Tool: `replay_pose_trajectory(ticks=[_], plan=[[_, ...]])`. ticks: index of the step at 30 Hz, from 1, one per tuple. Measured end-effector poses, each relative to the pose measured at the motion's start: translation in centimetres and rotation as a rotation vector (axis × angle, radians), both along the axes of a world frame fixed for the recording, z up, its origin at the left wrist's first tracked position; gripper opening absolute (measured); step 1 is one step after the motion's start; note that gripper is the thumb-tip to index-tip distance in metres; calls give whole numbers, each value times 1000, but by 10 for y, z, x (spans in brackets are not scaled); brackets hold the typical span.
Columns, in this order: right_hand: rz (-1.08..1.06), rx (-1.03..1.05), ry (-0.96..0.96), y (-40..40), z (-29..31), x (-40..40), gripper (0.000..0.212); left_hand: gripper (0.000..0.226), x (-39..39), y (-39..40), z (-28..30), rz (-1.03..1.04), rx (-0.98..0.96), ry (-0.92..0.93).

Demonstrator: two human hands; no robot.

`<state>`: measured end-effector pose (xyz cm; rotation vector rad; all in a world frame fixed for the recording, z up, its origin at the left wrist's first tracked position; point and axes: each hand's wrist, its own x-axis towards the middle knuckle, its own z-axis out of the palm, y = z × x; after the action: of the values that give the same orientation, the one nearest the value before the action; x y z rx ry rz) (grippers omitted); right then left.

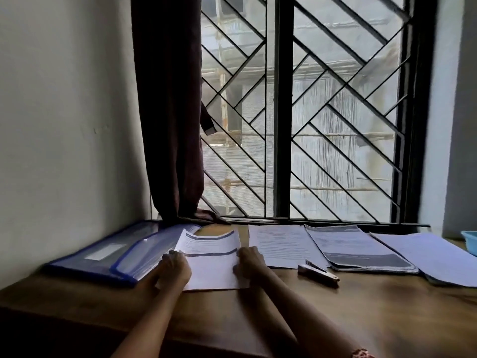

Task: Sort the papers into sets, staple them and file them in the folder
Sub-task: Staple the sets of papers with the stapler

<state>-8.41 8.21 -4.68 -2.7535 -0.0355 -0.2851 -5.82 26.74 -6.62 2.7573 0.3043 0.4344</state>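
A person's left hand (173, 267) and right hand (249, 262) hold the two side edges of a set of papers (211, 264) on a wooden table (296, 311) below a barred window (304, 112), fingers curled over each edge; the set's far end bows upward, showing printed lines and dark bands too blurred to read. Just left, touching the set, a blue translucent folder (108, 254) lies with its flap raised and a white label whose writing cannot be made out. Right of the hands, three more paper piles run along the table's far edge: a white sheet of fine print (281, 244), a stack with a dark band (361, 251) and a plain pile (436, 257). A stapler (318, 272) lies near the first two. A dark curtain (167, 112) hangs at left; a blue tub (470, 241) sits at far right
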Motion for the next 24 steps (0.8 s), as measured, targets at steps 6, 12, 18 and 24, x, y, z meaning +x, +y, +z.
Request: replay_pose_trajectory(ticks=[6, 12, 18, 24], plan=[[79, -18, -241, -30, -2, 20, 37, 28, 30, -16, -5, 12, 71, -180], [-77, -82, -477, -93, 3, 26, 26, 29, 40, -65, 22, -105, -332, -6], [-185, -165, -398, -122, 1, 25, 32, 21, 58, -157, 29, -277, -683, 1], [-232, -163, -260, -127, -7, 25, 36, 43, 74, -188, 35, -310, -874, 125]])
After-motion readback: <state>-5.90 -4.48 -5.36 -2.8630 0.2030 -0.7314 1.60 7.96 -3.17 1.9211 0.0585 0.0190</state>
